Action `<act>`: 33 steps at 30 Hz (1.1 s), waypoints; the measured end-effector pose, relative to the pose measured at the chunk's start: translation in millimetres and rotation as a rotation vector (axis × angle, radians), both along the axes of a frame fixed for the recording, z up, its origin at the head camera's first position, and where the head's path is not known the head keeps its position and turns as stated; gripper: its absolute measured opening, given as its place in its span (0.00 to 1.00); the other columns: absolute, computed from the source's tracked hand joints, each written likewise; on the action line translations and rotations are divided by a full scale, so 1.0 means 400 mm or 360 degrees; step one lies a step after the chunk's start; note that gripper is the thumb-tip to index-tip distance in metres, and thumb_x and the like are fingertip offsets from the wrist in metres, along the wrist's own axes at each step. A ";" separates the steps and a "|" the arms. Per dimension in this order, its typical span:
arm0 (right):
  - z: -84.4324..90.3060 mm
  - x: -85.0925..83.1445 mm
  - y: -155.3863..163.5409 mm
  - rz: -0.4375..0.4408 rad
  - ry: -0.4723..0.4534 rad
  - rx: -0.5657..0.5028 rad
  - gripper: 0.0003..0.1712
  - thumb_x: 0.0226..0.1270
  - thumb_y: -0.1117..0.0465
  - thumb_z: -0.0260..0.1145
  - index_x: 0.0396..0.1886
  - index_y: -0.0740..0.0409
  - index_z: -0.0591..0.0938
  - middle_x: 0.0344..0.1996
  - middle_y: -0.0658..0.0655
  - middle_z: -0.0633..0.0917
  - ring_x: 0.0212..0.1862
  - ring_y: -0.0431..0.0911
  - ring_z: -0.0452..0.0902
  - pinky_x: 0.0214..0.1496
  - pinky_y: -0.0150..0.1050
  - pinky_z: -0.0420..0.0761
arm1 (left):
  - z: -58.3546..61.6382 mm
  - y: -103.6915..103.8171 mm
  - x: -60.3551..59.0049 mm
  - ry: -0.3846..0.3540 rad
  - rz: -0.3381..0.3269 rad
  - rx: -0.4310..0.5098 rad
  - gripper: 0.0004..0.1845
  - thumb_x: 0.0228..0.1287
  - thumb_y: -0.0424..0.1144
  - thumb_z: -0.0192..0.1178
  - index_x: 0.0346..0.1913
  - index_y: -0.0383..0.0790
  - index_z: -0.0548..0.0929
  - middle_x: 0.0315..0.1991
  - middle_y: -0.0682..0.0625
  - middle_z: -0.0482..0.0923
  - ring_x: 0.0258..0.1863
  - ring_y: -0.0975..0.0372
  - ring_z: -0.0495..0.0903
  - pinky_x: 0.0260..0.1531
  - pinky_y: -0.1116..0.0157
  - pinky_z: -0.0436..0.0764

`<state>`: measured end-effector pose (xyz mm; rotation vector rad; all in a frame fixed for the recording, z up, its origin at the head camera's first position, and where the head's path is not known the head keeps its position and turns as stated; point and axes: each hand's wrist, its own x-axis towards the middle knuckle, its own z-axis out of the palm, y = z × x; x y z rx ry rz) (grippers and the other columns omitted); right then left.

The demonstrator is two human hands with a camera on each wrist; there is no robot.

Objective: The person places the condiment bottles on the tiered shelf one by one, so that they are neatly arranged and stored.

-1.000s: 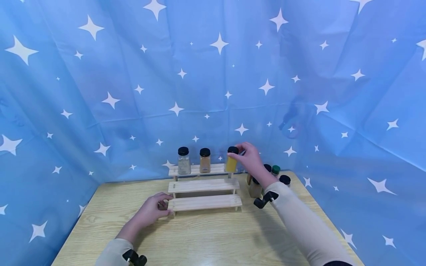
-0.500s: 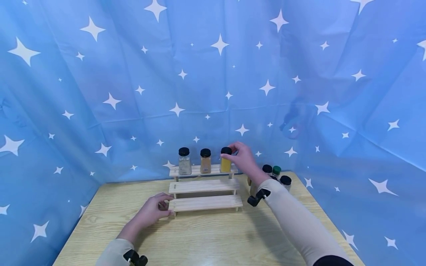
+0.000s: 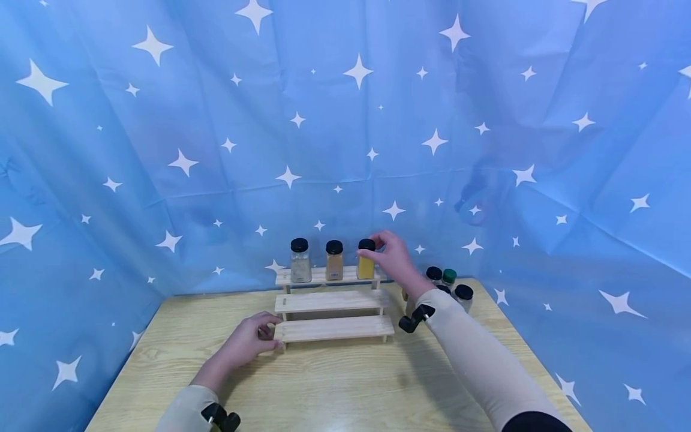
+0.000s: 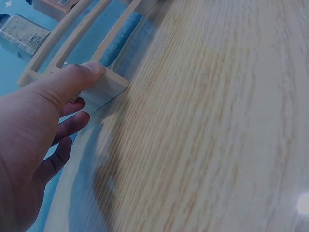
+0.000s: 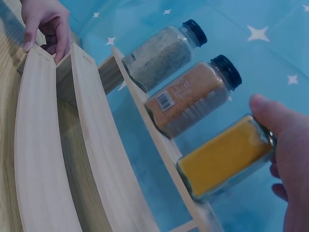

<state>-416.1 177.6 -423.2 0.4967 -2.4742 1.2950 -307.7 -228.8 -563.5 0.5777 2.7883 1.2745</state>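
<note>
At centre frame the right hand (image 3: pixel 396 259) grips the yellow-filled glass spice jar (image 3: pixel 366 262), upright on the top step of the 3-tier pale wooden rack (image 3: pixel 330 301), while the left hand (image 3: pixel 249 341) pinches its lower-left corner, seemingly steadying it.

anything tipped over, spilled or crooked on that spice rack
Nothing stands out. Three jars stand upright in a row on the rack's top step; the right hand holds the yellow jar, the left hand holds the bottom step's corner.

Three black-capped glass jars hold grey (image 3: pixel 300 267), orange-brown (image 3: pixel 333 267) and yellow powder (image 3: pixel 365 267). The pale wooden stepped rack (image 3: pixel 330 302) matches the light wood-grain desk (image 3: pixel 335 384). The cloth backdrop (image 3: pixel 216 132) is blue with white stars.
</note>
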 end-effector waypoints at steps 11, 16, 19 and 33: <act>-0.026 -0.011 0.000 0.0016 0.0048 -0.0051 0.23 0.70 0.48 0.83 0.54 0.55 0.87 0.46 0.55 0.82 0.51 0.55 0.80 0.48 0.48 0.81 | -0.001 0.002 -0.002 0.0006 0.0001 0.0013 0.28 0.68 0.44 0.81 0.68 0.42 0.87 0.56 0.55 0.83 0.44 0.62 0.84 0.43 0.63 0.86; -0.030 -0.008 -0.003 0.0011 0.0041 -0.0077 0.22 0.71 0.49 0.83 0.55 0.53 0.87 0.46 0.54 0.82 0.49 0.51 0.78 0.47 0.48 0.82 | -0.003 -0.003 -0.001 0.0023 -0.0017 0.0029 0.28 0.68 0.44 0.81 0.68 0.40 0.87 0.56 0.53 0.84 0.44 0.62 0.84 0.43 0.63 0.86; -0.030 -0.008 -0.004 0.0010 0.0027 -0.0081 0.22 0.71 0.50 0.83 0.56 0.53 0.87 0.47 0.54 0.82 0.49 0.51 0.78 0.48 0.48 0.82 | -0.004 -0.004 0.000 0.0040 -0.0032 0.0036 0.28 0.68 0.44 0.81 0.67 0.39 0.87 0.56 0.52 0.84 0.44 0.61 0.84 0.42 0.63 0.86; -0.037 -0.021 0.012 0.0074 0.0001 -0.0038 0.30 0.69 0.51 0.85 0.63 0.57 0.84 0.50 0.56 0.80 0.57 0.67 0.79 0.50 0.51 0.81 | -0.004 0.001 -0.002 0.0018 -0.0008 0.0026 0.28 0.68 0.42 0.81 0.68 0.40 0.87 0.54 0.53 0.83 0.43 0.62 0.83 0.41 0.64 0.85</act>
